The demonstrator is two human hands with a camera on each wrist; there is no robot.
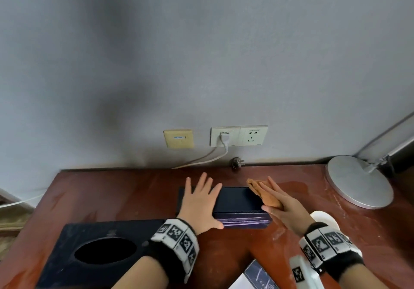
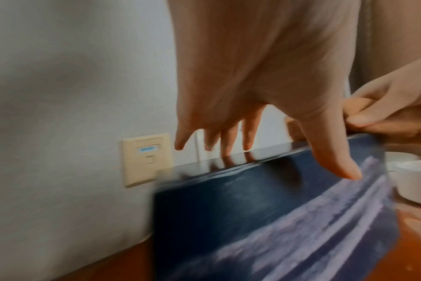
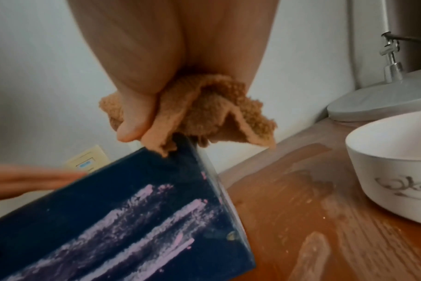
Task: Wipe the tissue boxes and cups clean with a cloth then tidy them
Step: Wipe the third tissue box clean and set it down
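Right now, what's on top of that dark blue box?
The left hand lies flat on the dark blue tissue box, fingers spread. The right hand presses an orange cloth against its right end. The top under the palm is hidden.

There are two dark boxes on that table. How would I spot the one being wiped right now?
On the reddish wooden table, look below the wall sockets. The dark blue box lies between both hands, an orange cloth against its right end. Unlike the nearer black box, its top shows no oval hole.
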